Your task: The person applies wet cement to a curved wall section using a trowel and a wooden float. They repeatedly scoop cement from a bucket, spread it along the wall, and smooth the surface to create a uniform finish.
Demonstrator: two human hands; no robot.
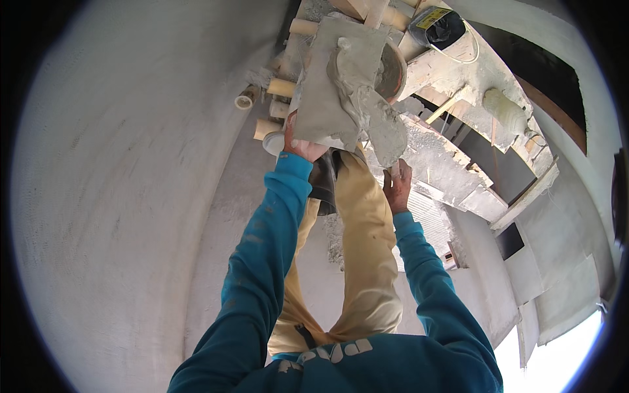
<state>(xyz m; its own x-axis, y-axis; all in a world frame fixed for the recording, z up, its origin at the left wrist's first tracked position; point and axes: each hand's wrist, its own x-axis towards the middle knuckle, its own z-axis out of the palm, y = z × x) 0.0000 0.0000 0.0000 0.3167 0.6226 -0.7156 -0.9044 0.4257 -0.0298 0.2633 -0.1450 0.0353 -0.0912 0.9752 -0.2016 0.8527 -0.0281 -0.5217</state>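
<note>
Grey lumpy mortar (359,65) on rect. board (318,108) in L hand (304,145).

Looks down from the wearer's head through a fisheye lens, close above the teal sweatshirt (386,367), with the mortar-laden hawk (318,111) farther off, toward the top edge; bends straight lines near the dark rim, perhaps blurring detail there.

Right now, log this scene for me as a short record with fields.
Left hand: gripping the near edge of a flat board
Right hand: holding a mortar-covered tool, apparently a trowel; handle not clearly visible
Mortar: grey, spread over the board, thicker toward its right
Beyond board: round tub, partly hidden
Upper right: dark bucket, wooden planks
Clothing: blue-green sleeves, tan trousers
</note>
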